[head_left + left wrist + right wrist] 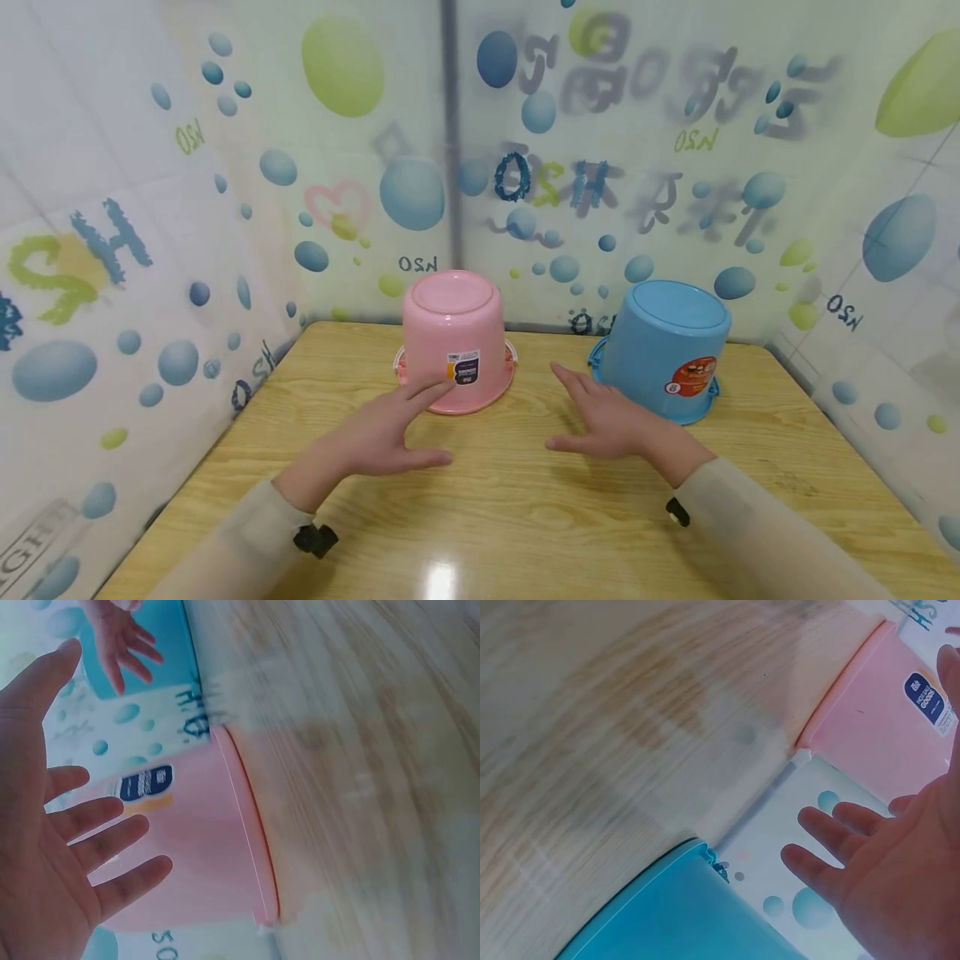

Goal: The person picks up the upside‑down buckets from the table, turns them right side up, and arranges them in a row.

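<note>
A pink bucket [435,342] stands upside down near the back of the table, a label on its front. To its right is a blue bucket [645,358], also bottom up, with a red sticker. My left hand [382,429] hovers in front of the pink bucket, fingers extended and thumb apart. My right hand [611,421] is held out left of and in front of the blue bucket, its fingers straight. Both palms are free of any object. The left wrist view shows the left hand [60,847] spread beside the pink bucket; the right wrist view shows the right hand [900,877] between the buckets.
The wooden table [480,517] reaches back to a patterned curtain [360,208] with blue and green dots, which also runs along both sides. White handles [398,357] hang at the pink bucket's rim. A bright reflection lies on the front of the tabletop.
</note>
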`<state>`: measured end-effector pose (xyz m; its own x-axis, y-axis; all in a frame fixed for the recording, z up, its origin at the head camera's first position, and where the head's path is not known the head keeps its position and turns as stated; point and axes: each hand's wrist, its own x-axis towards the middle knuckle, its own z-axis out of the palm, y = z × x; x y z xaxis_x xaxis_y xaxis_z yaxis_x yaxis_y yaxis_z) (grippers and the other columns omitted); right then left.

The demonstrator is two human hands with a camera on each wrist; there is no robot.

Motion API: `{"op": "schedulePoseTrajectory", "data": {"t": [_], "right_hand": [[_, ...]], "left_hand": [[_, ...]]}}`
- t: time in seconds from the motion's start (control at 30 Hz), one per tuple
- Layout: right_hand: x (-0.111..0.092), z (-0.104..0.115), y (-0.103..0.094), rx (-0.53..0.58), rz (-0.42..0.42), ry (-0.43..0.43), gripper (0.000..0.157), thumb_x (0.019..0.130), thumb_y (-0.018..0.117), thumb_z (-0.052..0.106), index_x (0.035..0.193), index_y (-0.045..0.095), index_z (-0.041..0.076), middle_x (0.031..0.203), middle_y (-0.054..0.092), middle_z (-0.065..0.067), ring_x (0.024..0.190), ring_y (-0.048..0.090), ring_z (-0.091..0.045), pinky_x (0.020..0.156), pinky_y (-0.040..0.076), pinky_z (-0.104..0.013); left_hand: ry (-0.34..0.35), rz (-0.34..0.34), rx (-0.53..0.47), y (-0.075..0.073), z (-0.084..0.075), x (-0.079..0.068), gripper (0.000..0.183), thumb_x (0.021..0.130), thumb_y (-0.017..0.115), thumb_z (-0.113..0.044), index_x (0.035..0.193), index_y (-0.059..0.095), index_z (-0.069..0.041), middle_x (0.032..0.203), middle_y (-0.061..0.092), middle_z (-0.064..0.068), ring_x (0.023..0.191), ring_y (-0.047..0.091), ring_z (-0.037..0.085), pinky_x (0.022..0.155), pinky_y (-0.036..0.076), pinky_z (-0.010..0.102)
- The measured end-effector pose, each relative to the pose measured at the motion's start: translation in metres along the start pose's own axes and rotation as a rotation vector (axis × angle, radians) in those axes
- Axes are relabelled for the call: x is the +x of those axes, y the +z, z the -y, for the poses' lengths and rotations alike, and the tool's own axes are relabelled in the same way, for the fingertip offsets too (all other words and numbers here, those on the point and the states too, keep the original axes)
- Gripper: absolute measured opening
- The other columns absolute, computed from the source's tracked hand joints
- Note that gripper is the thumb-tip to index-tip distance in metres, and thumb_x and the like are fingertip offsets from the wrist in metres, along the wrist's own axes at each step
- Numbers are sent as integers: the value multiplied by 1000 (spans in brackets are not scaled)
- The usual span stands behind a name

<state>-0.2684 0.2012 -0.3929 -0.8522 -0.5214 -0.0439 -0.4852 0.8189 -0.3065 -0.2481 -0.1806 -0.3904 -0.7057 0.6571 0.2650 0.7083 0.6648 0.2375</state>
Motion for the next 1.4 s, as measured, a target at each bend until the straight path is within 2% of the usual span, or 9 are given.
{"op": "schedulePoseTrajectory", "data": {"t": [0.13, 0.23, 0.37, 0.57, 0.7, 0.9, 1.13, 1.27, 1.4], "right_hand": [[10, -1, -1, 15, 39, 40, 112, 85, 59, 78, 165, -4, 30, 172, 13, -6, 156, 19, -37, 120, 26, -65], [19, -2, -3, 29, 65, 57, 111, 87, 60, 75, 165, -4, 30, 172, 11, -6, 157, 17, -38, 121, 25, -64], [31, 0, -5, 52, 103, 86, 111, 87, 60, 75, 165, -6, 31, 172, 9, -7, 157, 14, -38, 122, 22, -64], [53, 1, -4, 78, 125, 118, 114, 85, 66, 72, 165, -5, 31, 172, 10, -10, 157, 17, -38, 123, 23, -62], [67, 1, 0, 97, 135, 133, 112, 86, 69, 67, 165, -3, 35, 172, 9, -9, 157, 15, -38, 123, 20, -63], [87, -4, 8, 189, 138, 188, 110, 84, 73, 65, 164, 3, 40, 172, 10, -7, 158, 10, -39, 122, 15, -68], [109, -9, 12, 314, 119, 219, 106, 83, 78, 58, 162, 8, 46, 172, 14, -5, 158, 10, -35, 123, 17, -64], [116, -8, 14, 336, 113, 224, 107, 83, 78, 57, 162, 6, 47, 172, 15, -1, 159, 12, -32, 125, 17, -61], [121, -3, 16, 382, 114, 227, 111, 83, 80, 54, 162, 3, 47, 172, 13, 1, 159, 10, -32, 125, 15, -61]], "left_hand": [[-45, 6, -8, -5, 15, -7, 98, 84, 63, -76, 161, 32, -24, 165, 34, 3, 143, 48, 28, 110, 47, 52], [-132, 28, -5, -8, 27, -12, 102, 82, 63, -78, 162, 28, -27, 164, 35, 7, 141, 48, 33, 108, 47, 55], [-234, 85, 1, -7, 47, -13, 111, 80, 64, -80, 165, 19, -25, 165, 31, 16, 145, 42, 39, 112, 43, 58], [-317, 141, -18, -2, 79, -5, 114, 83, 71, -70, 166, 12, -19, 166, 26, 21, 147, 35, 46, 116, 35, 62], [-396, 171, -40, 2, 95, 2, 114, 82, 72, -69, 166, 12, -19, 166, 25, 22, 148, 31, 49, 119, 27, 66], [-420, 199, -51, 7, 114, 12, 120, 78, 72, -73, 166, 8, -22, 167, 23, 21, 153, 23, 45, 121, 13, 69], [-470, 199, -113, 12, 131, 18, 126, 76, 75, -72, 166, 1, -23, 169, 20, 19, 155, 20, 43, 122, 17, 66], [-493, 200, -176, 13, 135, 22, 127, 76, 76, -72, 166, -1, -27, 170, 16, 17, 155, 18, 42, 123, 20, 62], [-482, 203, -212, 15, 136, 25, 127, 75, 77, -71, 165, -3, -30, 171, 12, 13, 157, 14, 39, 124, 18, 61]]}}
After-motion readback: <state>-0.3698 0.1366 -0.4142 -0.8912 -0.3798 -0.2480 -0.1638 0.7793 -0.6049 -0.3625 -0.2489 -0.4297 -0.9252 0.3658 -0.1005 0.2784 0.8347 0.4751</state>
